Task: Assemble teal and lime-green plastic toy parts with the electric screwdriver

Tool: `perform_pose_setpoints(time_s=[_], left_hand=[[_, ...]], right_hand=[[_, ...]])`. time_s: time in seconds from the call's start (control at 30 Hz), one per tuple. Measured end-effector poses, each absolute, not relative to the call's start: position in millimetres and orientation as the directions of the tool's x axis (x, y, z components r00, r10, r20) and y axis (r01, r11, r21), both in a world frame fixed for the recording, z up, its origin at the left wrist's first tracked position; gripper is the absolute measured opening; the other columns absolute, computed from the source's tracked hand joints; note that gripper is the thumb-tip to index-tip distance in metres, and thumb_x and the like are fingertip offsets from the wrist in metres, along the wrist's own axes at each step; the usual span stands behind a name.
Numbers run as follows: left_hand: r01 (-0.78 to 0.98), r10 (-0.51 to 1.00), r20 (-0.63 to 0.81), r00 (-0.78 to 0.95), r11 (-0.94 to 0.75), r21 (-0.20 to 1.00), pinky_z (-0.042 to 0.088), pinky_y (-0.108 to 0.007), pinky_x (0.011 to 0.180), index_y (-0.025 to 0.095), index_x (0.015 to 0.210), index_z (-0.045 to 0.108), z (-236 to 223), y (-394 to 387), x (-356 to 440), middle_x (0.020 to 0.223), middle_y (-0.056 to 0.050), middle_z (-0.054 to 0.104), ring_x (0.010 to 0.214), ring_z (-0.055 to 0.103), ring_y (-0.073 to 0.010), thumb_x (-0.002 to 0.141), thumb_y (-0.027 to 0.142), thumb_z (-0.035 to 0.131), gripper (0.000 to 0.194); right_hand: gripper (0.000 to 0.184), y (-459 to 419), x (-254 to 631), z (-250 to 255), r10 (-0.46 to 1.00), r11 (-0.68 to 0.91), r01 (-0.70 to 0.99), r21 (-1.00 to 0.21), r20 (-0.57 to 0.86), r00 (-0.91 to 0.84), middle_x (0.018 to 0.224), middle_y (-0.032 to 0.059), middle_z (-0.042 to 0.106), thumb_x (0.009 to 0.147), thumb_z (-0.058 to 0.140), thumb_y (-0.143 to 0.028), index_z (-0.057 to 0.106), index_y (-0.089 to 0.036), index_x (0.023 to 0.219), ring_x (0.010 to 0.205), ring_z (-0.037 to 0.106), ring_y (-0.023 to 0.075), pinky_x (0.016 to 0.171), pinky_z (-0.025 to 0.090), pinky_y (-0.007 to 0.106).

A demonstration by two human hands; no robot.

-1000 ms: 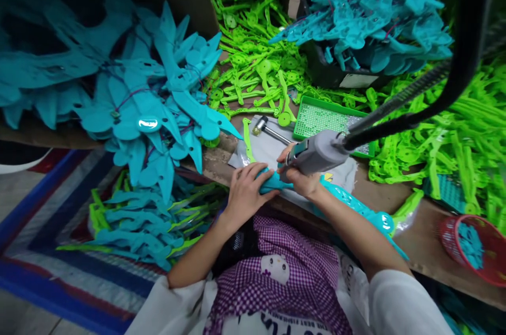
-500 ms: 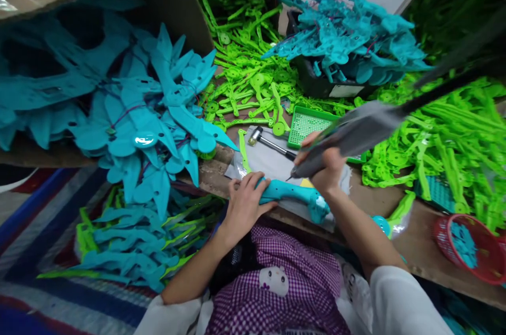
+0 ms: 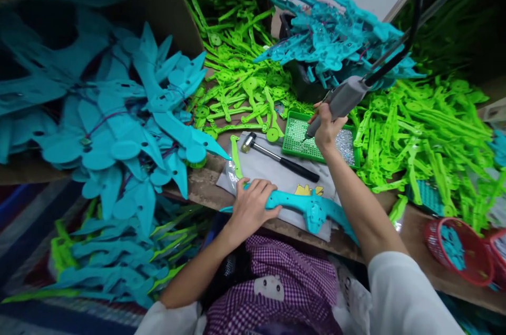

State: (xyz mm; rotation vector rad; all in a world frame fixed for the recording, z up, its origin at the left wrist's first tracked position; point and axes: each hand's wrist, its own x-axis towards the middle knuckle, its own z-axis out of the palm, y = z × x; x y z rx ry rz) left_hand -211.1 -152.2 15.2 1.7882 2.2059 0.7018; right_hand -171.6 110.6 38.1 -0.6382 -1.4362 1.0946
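My left hand (image 3: 253,206) is closed over the left end of a long turquoise plastic part (image 3: 288,200), which lies across a grey cloth (image 3: 263,169) at the bench's near edge. My right hand (image 3: 327,127) grips a grey electric screwdriver (image 3: 348,97) with a black cable rising from its end. Its bit points down over the perforated left part of a green tray (image 3: 294,137); whether it touches anything is unclear. Small shiny metal pieces, probably screws, fill the tray's right side. A small hammer (image 3: 272,154) with a black handle rests on the cloth, between the tray and the turquoise part.
A cardboard box (image 3: 174,13) spills turquoise parts on the left. Lime-green parts (image 3: 419,129) pile up at the back and right. Turquoise parts heap over a black bin (image 3: 304,82). A red basket (image 3: 432,250) stands right. More parts (image 3: 114,256) are stacked below the bench's left side.
My right hand has lifted the screwdriver away from the turquoise part, up and back to the green tray. My left hand stays on the part. The view has shifted slightly.
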Motion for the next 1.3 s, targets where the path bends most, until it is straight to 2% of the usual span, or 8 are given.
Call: perform_pose_setpoints(time_s=[0.27, 0.63, 0.73, 0.87, 0.97, 1.1, 1.3], left_hand=[[0.859, 0.956, 0.144, -0.256, 0.156, 0.488, 0.018, -0.050, 0.110, 0.023, 0.103, 0.061, 16, -151, -210, 0.104, -0.003, 0.067, 0.107, 0.057, -0.0251, 0.074, 0.031, 0.070, 0.031], [0.859, 0.951, 0.135, -0.279, 0.184, 0.478, 0.005, -0.057, 0.113, 0.025, 0.104, 0.061, 16, -152, -208, 0.107, -0.004, 0.067, 0.116, 0.053, -0.0281, 0.073, 0.033, 0.072, 0.034], [0.865, 0.954, 0.141, -0.264, 0.170, 0.472, 0.009, -0.057, 0.113, 0.025, 0.107, 0.061, 16, -153, -208, 0.109, -0.005, 0.067, 0.118, 0.052, -0.0292, 0.073, 0.037, 0.074, 0.038], [0.873, 0.960, 0.148, -0.239, 0.145, 0.466, 0.015, -0.058, 0.111, 0.024, 0.110, 0.061, 16, -153, -208, 0.109, -0.006, 0.067, 0.119, 0.051, -0.0304, 0.076, 0.040, 0.071, 0.039], [0.870, 0.960, 0.143, -0.240, 0.147, 0.470, 0.013, -0.058, 0.111, 0.026, 0.108, 0.062, 16, -152, -208, 0.107, -0.004, 0.068, 0.120, 0.050, -0.0296, 0.077, 0.039, 0.070, 0.035], [0.863, 0.958, 0.130, -0.255, 0.165, 0.477, 0.008, -0.056, 0.113, 0.027, 0.104, 0.062, 15, -151, -207, 0.105, -0.002, 0.068, 0.121, 0.050, -0.0272, 0.075, 0.037, 0.072, 0.032], [0.863, 0.955, 0.146, -0.257, 0.158, 0.480, 0.007, -0.059, 0.112, 0.027, 0.104, 0.062, 13, -152, -206, 0.105, -0.002, 0.068, 0.123, 0.048, -0.0284, 0.074, 0.038, 0.073, 0.034]], right_hand=[[0.039, 114, -172, 34, 0.878, 0.400, -0.200, -0.894, 0.437, -0.195, 0.057, -0.0049, 0.048, 0.075, 0.058, -0.060, 0.055, -0.021, 0.072, 0.043, 0.048, 0.0094, 0.043, 0.039, 0.025], [0.042, 109, -170, 42, 0.878, 0.405, -0.190, -0.894, 0.439, -0.190, 0.055, -0.0057, 0.049, 0.074, 0.056, -0.064, 0.055, -0.022, 0.072, 0.043, 0.048, 0.0096, 0.044, 0.039, 0.027], [0.041, 108, -162, 59, 0.879, 0.404, -0.217, -0.889, 0.443, -0.178, 0.054, -0.0060, 0.049, 0.075, 0.054, -0.065, 0.055, -0.023, 0.074, 0.043, 0.049, 0.0096, 0.044, 0.039, 0.027], [0.039, 77, -137, 87, 0.883, 0.386, -0.375, -0.843, 0.455, -0.113, 0.051, -0.0049, 0.049, 0.074, 0.058, -0.060, 0.057, -0.022, 0.070, 0.039, 0.048, 0.0103, 0.036, 0.036, 0.026], [0.045, 30, -113, 94, 0.887, 0.295, -0.442, -0.847, 0.414, -0.202, 0.049, -0.0047, 0.047, 0.073, 0.054, -0.066, 0.059, -0.022, 0.070, 0.037, 0.048, 0.0113, 0.032, 0.033, 0.024], [0.047, -22, -97, 84, 0.859, 0.149, -0.404, -0.903, 0.320, -0.400, 0.050, -0.0039, 0.050, 0.066, 0.059, -0.068, 0.061, -0.021, 0.070, 0.038, 0.052, 0.0128, 0.033, 0.038, 0.025], [0.041, -27, -101, 70, 0.855, 0.108, -0.455, -0.884, 0.316, -0.412, 0.049, -0.0043, 0.051, 0.066, 0.064, -0.061, 0.063, -0.020, 0.071, 0.037, 0.052, 0.0120, 0.033, 0.041, 0.023]])
